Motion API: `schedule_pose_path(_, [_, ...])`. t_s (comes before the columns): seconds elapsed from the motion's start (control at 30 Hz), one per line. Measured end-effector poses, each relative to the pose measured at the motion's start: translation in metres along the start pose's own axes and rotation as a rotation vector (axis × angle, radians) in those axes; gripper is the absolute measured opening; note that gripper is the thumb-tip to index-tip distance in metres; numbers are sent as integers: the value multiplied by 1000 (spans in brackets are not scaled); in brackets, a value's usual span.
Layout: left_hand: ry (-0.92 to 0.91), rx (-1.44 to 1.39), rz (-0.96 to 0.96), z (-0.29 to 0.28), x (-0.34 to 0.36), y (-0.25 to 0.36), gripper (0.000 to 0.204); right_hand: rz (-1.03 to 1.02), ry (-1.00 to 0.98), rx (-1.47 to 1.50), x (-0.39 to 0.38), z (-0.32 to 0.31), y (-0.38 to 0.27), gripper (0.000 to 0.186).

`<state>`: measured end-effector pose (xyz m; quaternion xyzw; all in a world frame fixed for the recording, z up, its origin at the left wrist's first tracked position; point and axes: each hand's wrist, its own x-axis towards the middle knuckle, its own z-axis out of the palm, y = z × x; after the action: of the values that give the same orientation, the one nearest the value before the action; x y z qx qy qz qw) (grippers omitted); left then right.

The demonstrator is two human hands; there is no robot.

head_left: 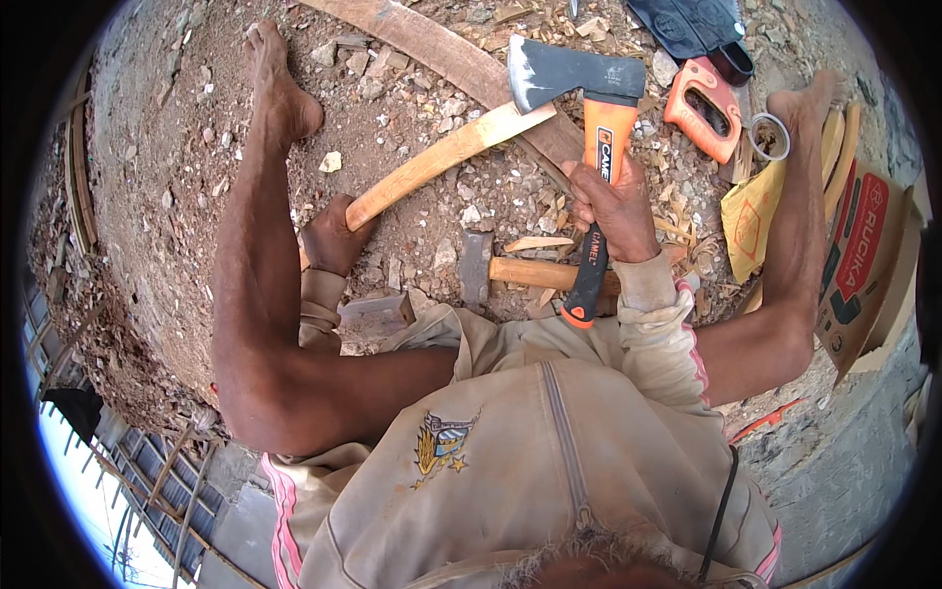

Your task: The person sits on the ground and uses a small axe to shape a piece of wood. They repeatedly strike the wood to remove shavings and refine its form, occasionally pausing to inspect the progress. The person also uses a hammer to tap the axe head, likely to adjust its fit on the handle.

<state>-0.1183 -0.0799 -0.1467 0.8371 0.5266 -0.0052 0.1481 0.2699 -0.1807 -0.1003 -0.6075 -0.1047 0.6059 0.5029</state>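
My right hand point(613, 211) is closed round the black-and-orange handle of an axe point(574, 74), whose dark head is at the upper end of a pale, curved wooden piece point(442, 154). I cannot tell whether the blade touches it. My left hand point(336, 236) grips the lower end of that wooden piece, between my legs. A long, weathered plank point(427, 54) lies behind the axe. Below my right hand lies a hammer point(477, 267) with a wooden handle, partly hidden by the axe handle. Near my left wrist is a small block point(373, 314).
At the upper right lie an orange-handled saw point(705, 120), a dark bag point(682, 29), a round container point(768, 137) and a yellow packet point(746, 221). Cardboard point(868, 285) lies beyond my right leg. Wood chips and stones cover the dirt. A bamboo lattice point(157, 491) shows at the lower left.
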Motion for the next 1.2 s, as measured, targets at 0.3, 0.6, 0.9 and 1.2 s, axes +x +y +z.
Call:
schedule_pose_path(0.3, [5, -42, -5, 1, -1, -7, 32, -2, -28, -49, -2, -2, 9, 15])
schedule_pose_path(0.6, [41, -24, -4, -4, 1, 7, 30, -273, 205, 272, -2, -24, -49, 14])
schedule_pose_path(0.9, [77, -18, 9, 3, 6, 0, 31, -192, 163, 221, -5, -17, -59, 19])
schedule_pose_path(1.2, [3, -1, -47, -2, -11, -4, 31, -16, 21, 65, -6, 7, -13, 11])
